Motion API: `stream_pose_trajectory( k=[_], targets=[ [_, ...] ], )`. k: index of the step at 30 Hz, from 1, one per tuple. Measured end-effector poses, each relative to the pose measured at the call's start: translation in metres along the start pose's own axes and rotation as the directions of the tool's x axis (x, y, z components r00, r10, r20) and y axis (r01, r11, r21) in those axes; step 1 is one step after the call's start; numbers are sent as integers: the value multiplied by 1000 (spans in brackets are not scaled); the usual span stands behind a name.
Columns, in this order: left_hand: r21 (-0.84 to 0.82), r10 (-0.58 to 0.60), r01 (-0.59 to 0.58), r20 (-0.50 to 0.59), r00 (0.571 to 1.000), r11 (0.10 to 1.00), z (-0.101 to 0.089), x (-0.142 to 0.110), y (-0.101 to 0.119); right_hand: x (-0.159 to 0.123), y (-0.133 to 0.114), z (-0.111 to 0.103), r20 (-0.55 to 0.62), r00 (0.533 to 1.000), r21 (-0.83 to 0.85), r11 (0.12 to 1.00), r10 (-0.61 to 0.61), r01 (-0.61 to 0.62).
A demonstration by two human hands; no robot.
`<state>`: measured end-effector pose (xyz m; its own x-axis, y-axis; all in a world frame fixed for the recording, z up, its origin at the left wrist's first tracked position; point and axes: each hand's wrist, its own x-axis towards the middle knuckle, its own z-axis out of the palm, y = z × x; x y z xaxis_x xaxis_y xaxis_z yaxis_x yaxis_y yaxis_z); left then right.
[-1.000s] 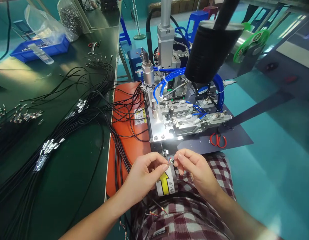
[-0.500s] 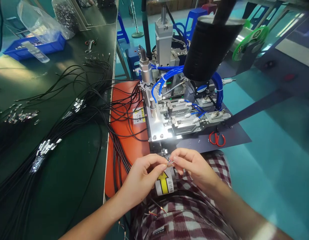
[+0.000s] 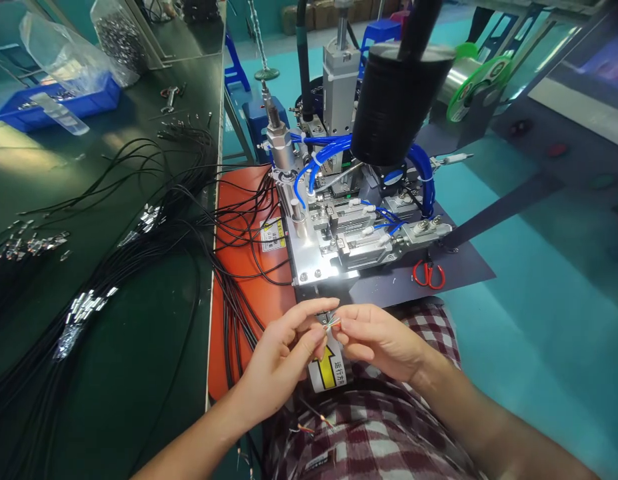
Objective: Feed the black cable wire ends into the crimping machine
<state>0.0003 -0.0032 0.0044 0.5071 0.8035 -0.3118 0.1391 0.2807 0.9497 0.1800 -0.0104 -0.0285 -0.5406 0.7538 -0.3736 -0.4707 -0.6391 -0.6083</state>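
Observation:
Thin coloured wires, with white, greenish and orange strands fanned out, show between my two hands in front of the machine. My left hand pinches them from the left near the thumb tip, its index finger stretched out above. From the right, the thumb and fingertips of my right hand close on the strands' other side. Fingers hide most of the cable they belong to. Just below lies a white label with a yellow arrow. More cable ends with bared wires rest over the checkered clothing on my lap.
A metal bench machine with blue air hoses stands ahead, a black cylinder above it. Red-handled scissors lie at its right. Black cables with shiny ends cover the dark table on the left, behind them a blue tray.
The wires have fanned apart between the fingertips. My left index finger has lifted from the thumb, and my right hand has shifted slightly left. The whole view has moved a little.

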Motion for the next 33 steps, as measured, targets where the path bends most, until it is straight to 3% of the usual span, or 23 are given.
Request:
stream_pose_trajectory(
  k=[9, 14, 19, 23, 30, 33],
  targets=[
    [-36, -5, 5, -9, 1000, 999, -1, -1, -1, -5, 8, 11, -160, 969, -248, 957, -190, 147],
    [-148, -68, 56, -77, 995, 987, 2, 1, 0, -8, 15, 21, -269, 900, -482, 857, -342, 182],
    [-197, -149, 116, -161, 976, 974, 3, 3, 1, -10, 24, 24, -251, 849, -666, 719, -465, 197],
    [-169, -192, 160, -195, 962, 972, 3, 3, 1, -10, 26, 27, -254, 838, -700, 690, -482, 184],
    [-283, -284, 216, -224, 932, 934, 6, 3, -3, -1, 33, 37, -292, 822, -706, 690, -489, 159],
    [-293, -275, 211, -201, 940, 933, 4, 3, -4, -2, 25, 31, -263, 861, -708, 693, -435, 134]
  ],
)
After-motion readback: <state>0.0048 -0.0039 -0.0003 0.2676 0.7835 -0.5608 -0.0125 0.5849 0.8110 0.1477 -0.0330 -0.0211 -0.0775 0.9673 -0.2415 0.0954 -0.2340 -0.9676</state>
